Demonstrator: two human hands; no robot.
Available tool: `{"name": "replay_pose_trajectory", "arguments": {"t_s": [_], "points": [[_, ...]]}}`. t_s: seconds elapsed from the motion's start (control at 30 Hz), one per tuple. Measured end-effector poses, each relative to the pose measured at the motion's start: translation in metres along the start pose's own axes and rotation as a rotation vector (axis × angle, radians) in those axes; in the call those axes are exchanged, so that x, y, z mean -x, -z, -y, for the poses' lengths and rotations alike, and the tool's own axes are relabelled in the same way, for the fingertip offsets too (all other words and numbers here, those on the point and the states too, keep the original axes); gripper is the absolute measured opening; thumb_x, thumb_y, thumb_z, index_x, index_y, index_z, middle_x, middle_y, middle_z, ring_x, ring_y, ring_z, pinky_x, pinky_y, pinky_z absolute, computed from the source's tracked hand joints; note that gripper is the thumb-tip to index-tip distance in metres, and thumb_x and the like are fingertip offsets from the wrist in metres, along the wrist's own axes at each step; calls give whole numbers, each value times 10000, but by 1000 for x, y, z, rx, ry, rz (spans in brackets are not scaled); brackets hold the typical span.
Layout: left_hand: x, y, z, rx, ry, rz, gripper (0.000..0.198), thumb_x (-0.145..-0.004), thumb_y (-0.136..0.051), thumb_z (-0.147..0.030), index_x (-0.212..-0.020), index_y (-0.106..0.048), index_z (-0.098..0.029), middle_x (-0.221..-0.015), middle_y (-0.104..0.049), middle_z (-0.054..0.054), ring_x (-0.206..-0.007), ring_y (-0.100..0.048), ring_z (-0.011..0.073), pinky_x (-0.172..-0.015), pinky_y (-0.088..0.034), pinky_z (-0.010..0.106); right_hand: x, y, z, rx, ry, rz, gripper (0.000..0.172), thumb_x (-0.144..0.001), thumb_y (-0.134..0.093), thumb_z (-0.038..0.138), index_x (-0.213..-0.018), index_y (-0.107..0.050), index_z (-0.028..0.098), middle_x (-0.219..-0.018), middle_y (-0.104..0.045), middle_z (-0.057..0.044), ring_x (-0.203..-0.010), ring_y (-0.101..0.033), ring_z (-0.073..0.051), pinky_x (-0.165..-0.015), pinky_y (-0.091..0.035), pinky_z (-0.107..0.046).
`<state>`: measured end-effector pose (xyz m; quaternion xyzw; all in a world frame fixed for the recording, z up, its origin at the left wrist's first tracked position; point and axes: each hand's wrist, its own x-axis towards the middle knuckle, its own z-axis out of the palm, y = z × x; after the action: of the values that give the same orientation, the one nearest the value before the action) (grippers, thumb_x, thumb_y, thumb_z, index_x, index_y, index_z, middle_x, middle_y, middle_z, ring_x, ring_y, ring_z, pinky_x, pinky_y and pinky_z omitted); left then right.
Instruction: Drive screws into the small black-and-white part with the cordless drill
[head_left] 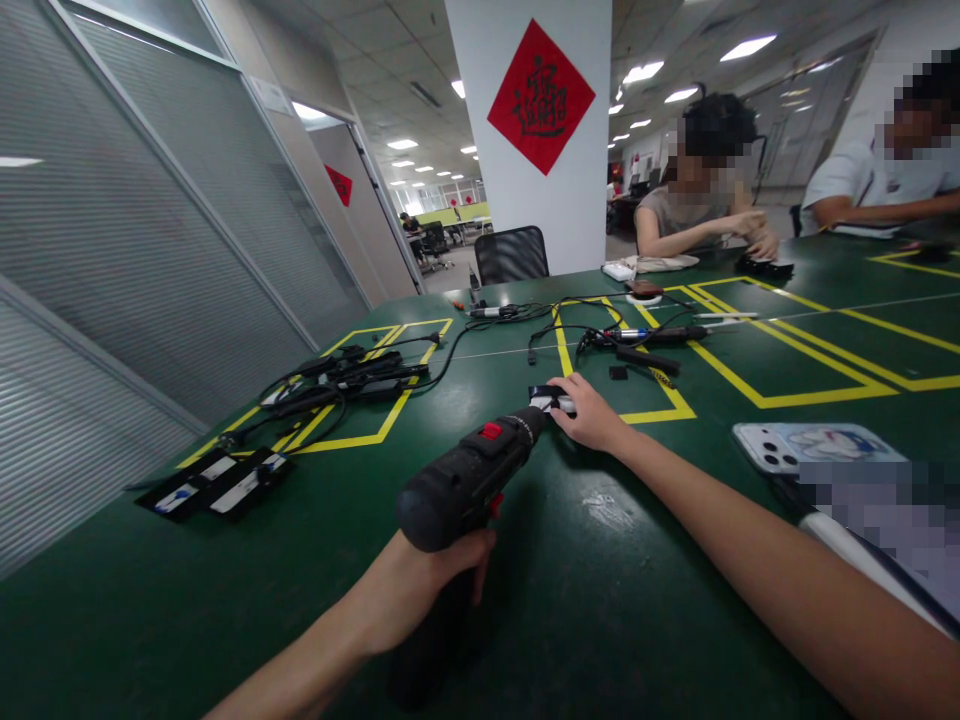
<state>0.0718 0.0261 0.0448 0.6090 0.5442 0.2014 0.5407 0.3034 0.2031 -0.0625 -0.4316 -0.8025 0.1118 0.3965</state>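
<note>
My left hand (pixel 431 575) is wrapped round the grip of a black cordless drill (pixel 465 485) with a red switch on top and a red trigger. The drill's chuck points away from me, at a small black-and-white piece (pixel 540 396) on the green table. My right hand (pixel 589 418) has its fingers closed on that piece, pressing it from the right side. Chuck and piece overlap in view, and I cannot tell whether the bit touches it. Behind the right hand lie a small black block (pixel 618 373) and a black bar (pixel 648 360).
Black cables and adapters (pixel 360 375) are heaped at the left, near two flat black panels (pixel 247 482). A corded electric screwdriver (pixel 652 335) lies beyond my right hand. Close on the right is a phone (pixel 817 440). Yellow tape (pixel 720 375) marks the green table. Two people sit across it.
</note>
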Motion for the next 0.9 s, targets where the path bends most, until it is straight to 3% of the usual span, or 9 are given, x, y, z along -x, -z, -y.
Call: {"name": "replay_pose_trajectory", "arguments": {"t_s": [0.47,0.63,0.9], "points": [[-1,2,2,-20,-24,39,279,-851,-471,-290,-623,-535,-143,-623,-571,28,-624,-529,157,-670,-415,313,0,0,0,-8,5,-10,420,-804,-548,224,-1219,-489,196,-1103,-500,-84,-1040,-508,-211,-980,-382,-358],[-1,1,3,44,4,21,167,-839,-503,-302,-792,-535,-145,-631,-570,4,-598,-528,151,-633,-423,306,0,1,1,-10,-2,-7,405,-806,-546,221,-1208,-499,206,-1108,-495,-79,-1040,-506,-208,-981,-380,-359],[-2,1,2,24,-16,16,202,-842,-492,-290,-918,-560,-116,-616,-577,6,-593,-530,158,-631,-412,308,-1,0,1,3,-5,4,411,-802,-550,224,-1208,-495,196,-1099,-498,-84,-1037,-505,-210,-971,-389,-356]]}}
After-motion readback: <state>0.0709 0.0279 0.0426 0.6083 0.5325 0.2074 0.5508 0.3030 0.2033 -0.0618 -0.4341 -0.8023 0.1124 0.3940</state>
